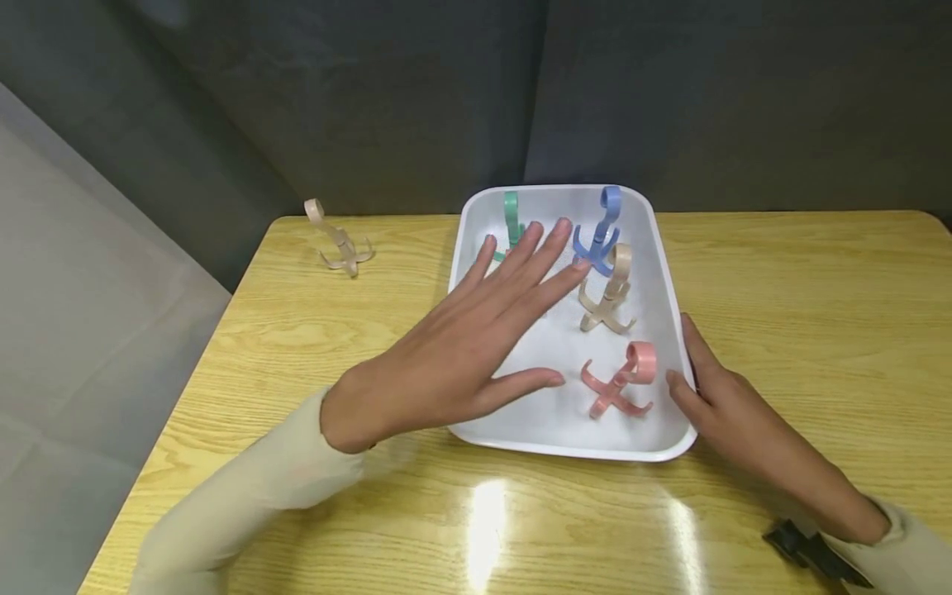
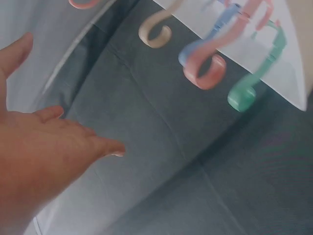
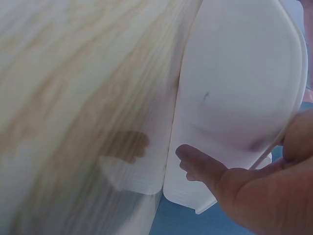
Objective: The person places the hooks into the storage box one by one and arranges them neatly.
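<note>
My left hand (image 1: 468, 343) hovers palm down over a white plastic tray (image 1: 565, 438), fingers straight and spread, holding nothing. In the tray stand four-pronged plastic hooks with curled tops: a green hook (image 1: 511, 213) partly behind the fingers, a blue hook (image 1: 599, 235), a beige hook (image 1: 606, 299) and a pink hook (image 1: 619, 388) near the front right. Another pink hook (image 2: 208, 58) shows beside the green one in the left wrist view; the hand hides it from above. With thumb over the rim and fingers beneath, my right hand (image 1: 744, 413) grips the tray's right side.
One more beige hook (image 1: 345, 248) stands on the wooden table (image 1: 312, 322) near its far left corner, outside the tray. A dark curtain (image 1: 416, 107) hangs right behind the table's back edge. Grey cloth (image 1: 97, 289) covers the left side.
</note>
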A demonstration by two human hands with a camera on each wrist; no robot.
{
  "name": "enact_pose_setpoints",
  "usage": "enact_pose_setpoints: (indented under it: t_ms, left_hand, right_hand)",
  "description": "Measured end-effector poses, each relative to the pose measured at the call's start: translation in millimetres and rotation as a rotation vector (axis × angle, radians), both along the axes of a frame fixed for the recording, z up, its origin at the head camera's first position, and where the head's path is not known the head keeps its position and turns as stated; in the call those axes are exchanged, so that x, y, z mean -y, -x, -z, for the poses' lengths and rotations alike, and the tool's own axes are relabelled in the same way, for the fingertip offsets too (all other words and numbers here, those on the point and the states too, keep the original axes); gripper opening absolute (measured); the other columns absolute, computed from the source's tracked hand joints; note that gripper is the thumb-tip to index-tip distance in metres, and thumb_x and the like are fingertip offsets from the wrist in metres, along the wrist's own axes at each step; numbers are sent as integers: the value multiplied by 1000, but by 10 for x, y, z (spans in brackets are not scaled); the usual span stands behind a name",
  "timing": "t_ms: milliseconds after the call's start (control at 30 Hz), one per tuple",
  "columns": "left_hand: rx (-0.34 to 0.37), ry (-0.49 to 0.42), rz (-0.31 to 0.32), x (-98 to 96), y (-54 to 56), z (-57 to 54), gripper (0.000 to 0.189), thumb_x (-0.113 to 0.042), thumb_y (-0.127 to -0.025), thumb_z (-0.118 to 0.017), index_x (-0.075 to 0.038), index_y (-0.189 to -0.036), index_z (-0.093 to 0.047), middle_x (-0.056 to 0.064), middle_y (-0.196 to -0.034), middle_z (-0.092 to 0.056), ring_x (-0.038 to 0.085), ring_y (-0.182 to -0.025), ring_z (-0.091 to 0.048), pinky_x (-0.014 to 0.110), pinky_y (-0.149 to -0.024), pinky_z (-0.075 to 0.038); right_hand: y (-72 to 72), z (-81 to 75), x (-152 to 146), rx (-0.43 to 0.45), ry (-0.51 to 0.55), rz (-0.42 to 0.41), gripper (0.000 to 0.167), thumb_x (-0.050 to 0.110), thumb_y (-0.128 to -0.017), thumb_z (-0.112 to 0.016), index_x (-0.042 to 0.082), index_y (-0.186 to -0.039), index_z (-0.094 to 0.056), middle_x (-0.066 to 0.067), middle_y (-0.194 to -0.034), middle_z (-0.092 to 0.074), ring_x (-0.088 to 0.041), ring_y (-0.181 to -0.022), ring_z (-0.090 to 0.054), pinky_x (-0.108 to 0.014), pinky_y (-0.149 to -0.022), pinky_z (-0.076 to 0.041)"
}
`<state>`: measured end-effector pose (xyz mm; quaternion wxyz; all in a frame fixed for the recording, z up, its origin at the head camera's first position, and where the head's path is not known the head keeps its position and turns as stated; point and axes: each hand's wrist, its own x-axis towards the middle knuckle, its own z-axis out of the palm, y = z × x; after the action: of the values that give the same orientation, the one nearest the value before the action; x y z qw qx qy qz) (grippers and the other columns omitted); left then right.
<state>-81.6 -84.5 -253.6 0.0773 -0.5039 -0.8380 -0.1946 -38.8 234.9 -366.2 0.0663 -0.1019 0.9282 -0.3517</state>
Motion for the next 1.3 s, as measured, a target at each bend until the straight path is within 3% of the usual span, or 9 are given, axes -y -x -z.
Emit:
enact_pose_setpoints:
  t_ms: [300, 500, 667, 900, 1300]
  left_hand:
    - [20, -87, -114, 312, 82, 33, 83, -28, -98, -76, -2, -162, -30, 15, -173, -6, 22, -159, 3, 50, -126, 0]
    - [-23, -126, -187, 569, 165, 63, 84, -20, -95, -80, 1, -161, -32, 18, -172, -9, 29, -159, -3, 54, -126, -4]
    - [24, -174, -236, 742, 240, 72, 85, -12, -93, -81, 1, -161, -31, 17, -172, -10, 32, -159, -5, 54, -126, -4]
    - [90, -172, -285, 880, 343, 113, 83, -10, -96, -77, 0, -162, -29, 16, -173, -7, 29, -159, -2, 52, -126, -1]
    - [129, -158, -383, 1050, 516, 189, 81, -11, -96, -78, 0, -161, -30, 18, -172, -8, 31, -158, -2, 55, -125, 1]
  right_hand:
    - [-4, -11, 4, 2, -6, -12, 75, 9, -109, -47, -4, -164, 2, -45, -147, -39, -55, -120, -57, -67, -92, -49]
    - [-2, -22, 15, 10, -4, -9, 75, 9, -109, -47, -4, -164, 3, -46, -146, -39, -56, -119, -58, -67, -91, -49]
    - [-1, -19, 9, 18, -9, -4, 75, 10, -109, -46, -4, -164, 4, -45, -147, -38, -56, -121, -56, -67, -92, -49]
    - [-1, -12, 1, -5, -2, -13, 74, 8, -109, -46, -5, -163, 2, -46, -147, -39, -55, -119, -57, -67, -90, -49]
    - [-26, -26, 19, 13, 25, -9, 77, 10, -110, -46, 4, -166, 7, -44, -151, -35, -56, -124, -54, -67, -92, -50]
